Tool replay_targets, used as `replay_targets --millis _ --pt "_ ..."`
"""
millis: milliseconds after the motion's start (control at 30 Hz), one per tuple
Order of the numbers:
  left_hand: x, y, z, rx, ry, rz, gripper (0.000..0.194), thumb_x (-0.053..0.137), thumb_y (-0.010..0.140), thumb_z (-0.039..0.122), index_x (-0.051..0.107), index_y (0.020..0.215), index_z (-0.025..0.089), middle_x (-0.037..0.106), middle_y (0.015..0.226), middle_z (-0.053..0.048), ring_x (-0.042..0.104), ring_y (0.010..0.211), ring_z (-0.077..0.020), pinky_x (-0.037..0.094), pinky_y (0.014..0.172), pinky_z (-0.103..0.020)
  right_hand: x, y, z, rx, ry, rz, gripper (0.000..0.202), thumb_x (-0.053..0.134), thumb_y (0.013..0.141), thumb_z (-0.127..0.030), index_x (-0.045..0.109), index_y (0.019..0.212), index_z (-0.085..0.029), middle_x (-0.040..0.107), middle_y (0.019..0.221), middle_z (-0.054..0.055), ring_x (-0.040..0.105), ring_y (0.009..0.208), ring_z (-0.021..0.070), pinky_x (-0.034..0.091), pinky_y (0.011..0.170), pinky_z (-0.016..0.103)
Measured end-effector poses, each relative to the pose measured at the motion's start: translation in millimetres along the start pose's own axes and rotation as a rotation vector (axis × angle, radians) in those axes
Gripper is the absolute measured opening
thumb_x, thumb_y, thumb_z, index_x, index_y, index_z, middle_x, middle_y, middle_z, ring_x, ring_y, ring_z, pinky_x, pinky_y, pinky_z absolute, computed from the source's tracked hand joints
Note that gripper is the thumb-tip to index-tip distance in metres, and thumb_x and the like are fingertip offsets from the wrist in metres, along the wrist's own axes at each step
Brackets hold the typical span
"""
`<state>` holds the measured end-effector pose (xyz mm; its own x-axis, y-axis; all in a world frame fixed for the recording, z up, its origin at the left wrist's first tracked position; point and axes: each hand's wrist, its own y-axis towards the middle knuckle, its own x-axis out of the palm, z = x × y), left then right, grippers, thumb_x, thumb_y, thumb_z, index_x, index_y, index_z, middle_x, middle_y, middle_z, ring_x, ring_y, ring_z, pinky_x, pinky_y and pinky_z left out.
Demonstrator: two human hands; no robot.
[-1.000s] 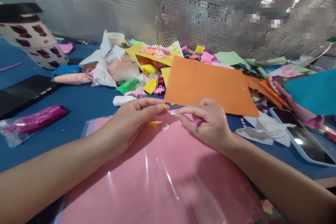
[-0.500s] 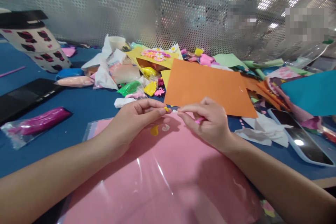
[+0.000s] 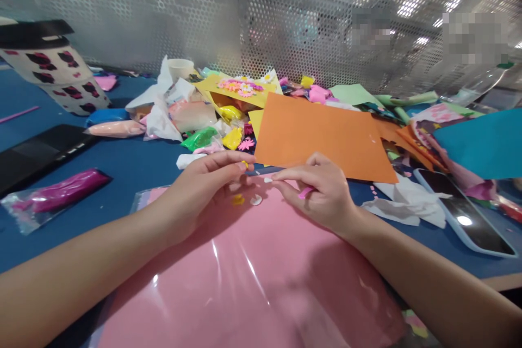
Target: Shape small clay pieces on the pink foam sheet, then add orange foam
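Note:
Between the thumb and forefinger of my left hand (image 3: 207, 185) is a small yellow clay piece (image 3: 244, 164). My right hand (image 3: 320, 187) pinches a tiny white clay piece (image 3: 267, 180) at its fingertips. A pink object (image 3: 305, 192) is tucked under the curled fingers of that hand; its kind is unclear. Below the hands lies a pink sheet in clear plastic (image 3: 228, 283). On the sheet rest a flat yellow clay piece (image 3: 238, 199) and a round white clay piece (image 3: 256, 200), just right of my left fingers. The two hands are apart.
An orange sheet (image 3: 318, 133) lies behind my right hand, with bagged clay (image 3: 199, 138) and tissues to its left. A phone (image 3: 465, 212) and crumpled tissue sit at right. A magenta clay bag (image 3: 65, 190), black device (image 3: 44, 152) and patterned cup (image 3: 61, 70) stand left.
My left hand has drawn slightly left with the yellow clay piece, widening the gap between the hands. The right fingertips are a little lower and left, with the white piece showing more plainly.

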<state>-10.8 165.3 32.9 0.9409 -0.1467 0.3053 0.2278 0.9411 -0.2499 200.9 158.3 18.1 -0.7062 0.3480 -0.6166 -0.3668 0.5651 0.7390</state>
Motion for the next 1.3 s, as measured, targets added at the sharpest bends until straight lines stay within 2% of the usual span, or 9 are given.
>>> replay_targets --millis 67,200,400,567,733,1033,1167,1300 --pt "0.7 -0.2 -0.7 -0.043 -0.032 -0.028 0.008 0.072 0.08 0.019 0.074 0.088 0.02 0.075 0.076 -0.003 0.074 0.073 -0.0157 0.062 0.07 -0.024 -0.2 0.3 0.2 -0.005 -0.002 -0.001 0.005 0.069 0.087 -0.031 0.074 0.087 -0.028 0.075 0.068 -0.007 0.052 0.045 0.0059 0.036 0.063 0.028" --pt "2.1 1.3 0.8 -0.094 -0.036 -0.031 0.01 0.073 0.08 0.017 0.074 0.09 0.019 0.078 0.092 -0.006 0.075 0.073 -0.0153 0.062 0.066 -0.019 0.0 0.3 0.9 0.001 0.009 -0.013 0.004 0.07 0.085 -0.029 0.074 0.086 -0.026 0.075 0.069 -0.006 0.052 0.046 0.006 0.037 0.063 0.027" --pt "3.2 -1.3 -0.9 -0.11 0.019 -0.101 0.014 0.075 0.08 0.021 0.075 0.094 0.019 0.078 0.079 -0.007 0.075 0.073 -0.0164 0.062 0.073 -0.023 -0.6 -1.5 2.6 0.037 0.006 -0.037 0.01 0.071 0.082 -0.022 0.074 0.09 -0.027 0.071 0.062 -0.008 0.048 0.047 0.0068 0.037 0.064 0.027" --pt "2.8 -4.2 -4.6 -0.088 0.093 -0.145 0.023 0.077 0.078 0.026 0.075 0.099 0.02 0.079 0.086 -0.007 0.075 0.081 -0.0194 0.06 0.085 -0.03 0.4 -2.1 2.6 0.056 -0.012 -0.056 0.007 0.069 0.084 -0.025 0.074 0.089 -0.027 0.075 0.069 -0.007 0.044 0.045 0.0066 0.037 0.064 0.028" --pt "2.8 -5.3 -4.7 -0.073 0.194 -0.136 0.028 0.077 0.077 0.03 0.075 0.103 0.02 0.078 0.094 -0.009 0.075 0.087 -0.0237 0.059 0.091 -0.038 3.4 -2.7 2.4 0.024 0.01 -0.056 0.006 0.069 0.084 -0.023 0.073 0.087 -0.026 0.077 0.076 -0.007 0.051 0.047 0.0052 0.036 0.065 0.028" --pt "3.3 -4.6 -5.8 -0.061 0.246 -0.167 0.026 0.075 0.079 0.032 0.076 0.103 0.023 0.078 0.099 -0.007 0.074 0.093 -0.0222 0.058 0.09 -0.033 5.4 0.0 -1.1 0.01 0.008 -0.081 0.006 0.07 0.082 -0.019 0.072 0.08 -0.025 0.073 0.065 -0.009 0.053 0.044 0.005 0.033 0.064 0.027" --pt "3.5 -5.8 -4.4 -0.028 0.294 -0.18 0.023 0.073 0.081 0.031 0.076 0.102 0.025 0.078 0.097 -0.003 0.074 0.094 -0.0204 0.058 0.088 -0.027 5.8 -0.3 -1.4 0.006 -0.004 -0.115 0.006 0.068 0.083 -0.022 0.072 0.08 -0.025 0.076 0.071 -0.007 0.059 0.05 0.0062 0.033 0.066 0.028" --pt "4.2 -8.2 -3.0 -0.02 0.326 -0.194 0.02 0.07 0.083 0.032 0.076 0.102 0.027 0.078 0.095 0.001 0.073 0.095 -0.0187 0.057 0.086 -0.022 6.3 -1.0 -1.3 0.027 -0.011 -0.11 0.007 0.067 0.085 -0.024 0.073 0.083 -0.027 0.074 0.066 -0.008 0.055 0.047 0.0063 0.034 0.067 0.028"
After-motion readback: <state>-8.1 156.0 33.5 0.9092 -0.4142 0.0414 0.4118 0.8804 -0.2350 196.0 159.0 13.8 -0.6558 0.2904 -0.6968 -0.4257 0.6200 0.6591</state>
